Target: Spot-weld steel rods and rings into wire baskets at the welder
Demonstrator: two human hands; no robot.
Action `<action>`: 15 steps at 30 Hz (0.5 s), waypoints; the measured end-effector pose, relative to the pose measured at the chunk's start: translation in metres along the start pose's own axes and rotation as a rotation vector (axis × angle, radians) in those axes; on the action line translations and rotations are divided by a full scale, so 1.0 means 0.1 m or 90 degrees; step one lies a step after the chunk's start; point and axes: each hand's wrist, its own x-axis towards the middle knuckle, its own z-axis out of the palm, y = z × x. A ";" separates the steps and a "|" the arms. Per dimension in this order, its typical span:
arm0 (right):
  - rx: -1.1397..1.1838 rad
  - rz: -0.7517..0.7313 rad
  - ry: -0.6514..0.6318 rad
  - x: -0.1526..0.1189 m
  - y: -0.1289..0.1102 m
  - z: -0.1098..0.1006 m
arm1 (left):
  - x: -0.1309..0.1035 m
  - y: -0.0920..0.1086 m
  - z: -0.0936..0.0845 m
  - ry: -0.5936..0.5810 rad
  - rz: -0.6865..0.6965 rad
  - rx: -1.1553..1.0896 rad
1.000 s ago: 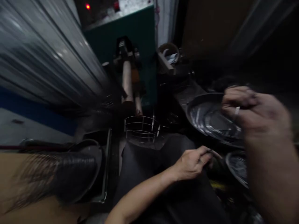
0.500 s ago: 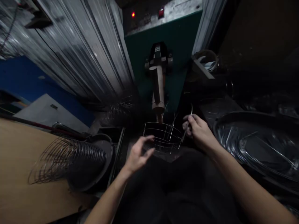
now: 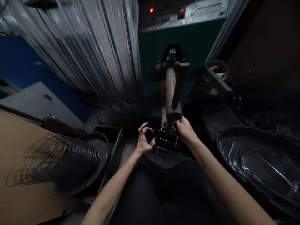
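A round wire frame (image 3: 161, 139) of thin rings and cross wires sits below the arm of a spot-welding machine, low in front of my body. My left hand (image 3: 144, 142) is at the frame's left side, its fingers curved and its thumb apart from them. Around the rim there is a gap, and no firm grip shows. My right hand (image 3: 186, 131) is closed at the frame's far right, just under the round end of the welder arm (image 3: 174, 115). Its fingertips are partly hidden behind that arm. A thin wire piece (image 3: 162, 127) sticks out near the electrode.
To the left, a stack of wire rings (image 3: 77, 153) leans on a round dark tray (image 3: 104, 147). At the right is a large dark basin (image 3: 219, 137) with many shiny wires. The green machine body (image 3: 150, 62) with its red light stands ahead.
My right hand has moved left with the thin wire piece, in under the welder arm. The left hand has come up to the frame's rim, its fingers curling. The view has shifted.
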 end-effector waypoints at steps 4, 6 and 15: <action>-0.005 0.006 0.018 0.04 0.03 0.08 | 0.05 -0.04 -0.05 0.010 0.008 -0.009; -0.023 0.007 0.033 0.05 0.03 0.11 | 0.08 -0.06 -0.05 0.017 0.014 -0.010; -0.164 -0.074 0.150 0.24 -0.15 -0.38 | 0.05 -0.13 -0.10 -0.012 0.066 0.012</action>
